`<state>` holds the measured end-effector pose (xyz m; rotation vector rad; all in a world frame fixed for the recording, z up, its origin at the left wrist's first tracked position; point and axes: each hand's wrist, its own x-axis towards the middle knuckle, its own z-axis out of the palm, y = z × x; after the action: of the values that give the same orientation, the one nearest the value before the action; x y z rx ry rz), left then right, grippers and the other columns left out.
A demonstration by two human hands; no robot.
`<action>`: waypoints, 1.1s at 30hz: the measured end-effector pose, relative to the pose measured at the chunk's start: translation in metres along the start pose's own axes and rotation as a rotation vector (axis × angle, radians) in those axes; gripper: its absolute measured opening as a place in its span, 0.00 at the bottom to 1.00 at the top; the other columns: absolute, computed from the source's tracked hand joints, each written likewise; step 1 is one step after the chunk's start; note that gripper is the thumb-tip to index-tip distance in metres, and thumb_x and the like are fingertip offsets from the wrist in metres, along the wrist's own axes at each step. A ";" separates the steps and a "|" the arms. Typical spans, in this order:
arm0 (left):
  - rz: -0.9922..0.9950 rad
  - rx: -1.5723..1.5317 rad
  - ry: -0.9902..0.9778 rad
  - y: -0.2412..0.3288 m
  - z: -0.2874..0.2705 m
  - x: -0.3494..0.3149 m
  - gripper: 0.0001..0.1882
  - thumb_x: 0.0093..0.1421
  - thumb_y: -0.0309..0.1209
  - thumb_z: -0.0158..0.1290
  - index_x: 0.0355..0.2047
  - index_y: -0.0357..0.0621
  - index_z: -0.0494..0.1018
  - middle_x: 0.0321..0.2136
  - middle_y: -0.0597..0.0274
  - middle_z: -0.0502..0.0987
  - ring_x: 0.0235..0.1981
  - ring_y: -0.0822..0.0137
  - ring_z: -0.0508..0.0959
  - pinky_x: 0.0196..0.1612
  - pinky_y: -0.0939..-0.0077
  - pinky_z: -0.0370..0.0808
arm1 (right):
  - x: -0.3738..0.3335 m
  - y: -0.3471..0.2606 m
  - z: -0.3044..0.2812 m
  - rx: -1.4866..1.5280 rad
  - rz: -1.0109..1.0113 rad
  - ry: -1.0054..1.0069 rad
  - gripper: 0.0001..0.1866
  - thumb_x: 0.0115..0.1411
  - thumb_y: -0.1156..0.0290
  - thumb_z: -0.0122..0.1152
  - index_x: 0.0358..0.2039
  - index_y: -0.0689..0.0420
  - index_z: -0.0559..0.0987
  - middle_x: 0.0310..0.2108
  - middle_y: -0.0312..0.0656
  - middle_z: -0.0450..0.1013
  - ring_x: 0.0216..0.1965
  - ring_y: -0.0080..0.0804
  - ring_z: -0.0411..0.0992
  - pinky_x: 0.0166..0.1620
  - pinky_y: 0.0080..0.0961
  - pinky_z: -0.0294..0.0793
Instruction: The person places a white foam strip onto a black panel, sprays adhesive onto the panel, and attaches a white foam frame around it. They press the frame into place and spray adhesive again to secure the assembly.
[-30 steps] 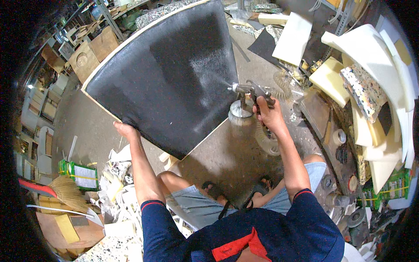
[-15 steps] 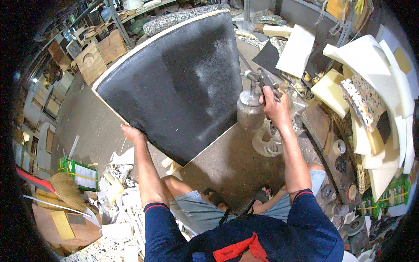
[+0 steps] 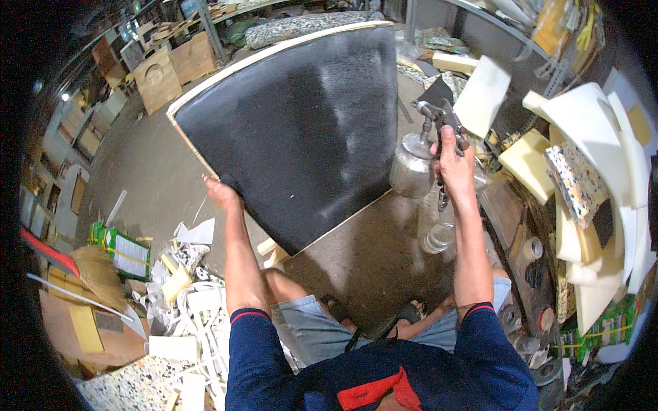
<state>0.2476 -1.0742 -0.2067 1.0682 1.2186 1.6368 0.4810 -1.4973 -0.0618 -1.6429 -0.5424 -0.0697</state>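
My left hand (image 3: 224,194) grips the left edge of a large fan-shaped panel (image 3: 274,130), which has a black face and a pale rim. The panel is tilted up in front of me, with its lower corner near a small foam piece. A whitish, misted band runs down the right part of the black face. In my right hand (image 3: 456,166) is a spray gun (image 3: 413,164) with a metal cup below it. My fingers wrap round its handle, and the nozzle points left toward the panel's right edge. A coiled clear hose (image 3: 439,238) hangs below the gun.
White and yellow foam pieces (image 3: 596,137) are heaped at the right, beside a dark bench holding tape rolls (image 3: 532,249). Scraps (image 3: 199,301) cover the floor at the left, near a broom (image 3: 99,270) and a green bundle (image 3: 127,252). Wooden boards (image 3: 157,82) lean at the back left.
The whole view has shifted, so the panel and both hands appear farther right. Both hands keep their hold. The misted band on the panel looks narrower and has a sharper left edge.
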 end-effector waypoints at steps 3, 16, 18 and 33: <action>-0.008 0.001 0.016 -0.008 0.002 0.004 0.30 0.68 0.50 0.37 0.28 0.34 0.74 0.24 0.56 0.75 0.30 0.60 0.71 0.38 0.58 0.68 | -0.004 -0.010 0.013 0.086 -0.003 0.002 0.24 0.69 0.50 0.53 0.25 0.58 0.72 0.14 0.32 0.66 0.12 0.18 0.61 0.15 0.21 0.59; -0.017 -0.076 0.025 -0.012 0.005 0.011 0.29 0.68 0.49 0.36 0.31 0.33 0.73 0.29 0.48 0.77 0.32 0.55 0.73 0.41 0.56 0.68 | -0.078 -0.041 0.098 0.245 -0.067 -0.514 0.20 0.68 0.52 0.54 0.30 0.57 0.75 0.21 0.30 0.70 0.25 0.17 0.66 0.30 0.20 0.65; -0.015 -0.040 -0.005 -0.012 0.005 0.012 0.29 0.68 0.49 0.35 0.33 0.32 0.73 0.30 0.48 0.76 0.34 0.55 0.73 0.43 0.56 0.68 | -0.081 -0.032 0.095 0.243 -0.074 -0.483 0.22 0.67 0.50 0.55 0.29 0.57 0.74 0.21 0.31 0.70 0.25 0.17 0.66 0.30 0.21 0.65; -0.166 -0.349 -0.146 -0.041 0.009 0.040 0.30 0.71 0.48 0.33 0.34 0.32 0.75 0.31 0.51 0.78 0.35 0.58 0.77 0.44 0.63 0.71 | -0.098 0.012 0.067 0.170 -0.021 -0.394 0.19 0.68 0.54 0.54 0.31 0.59 0.75 0.23 0.30 0.70 0.28 0.19 0.66 0.33 0.21 0.67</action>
<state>0.2488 -1.0262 -0.2387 0.8278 0.8621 1.5430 0.3808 -1.4644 -0.1178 -1.4889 -0.8413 0.2838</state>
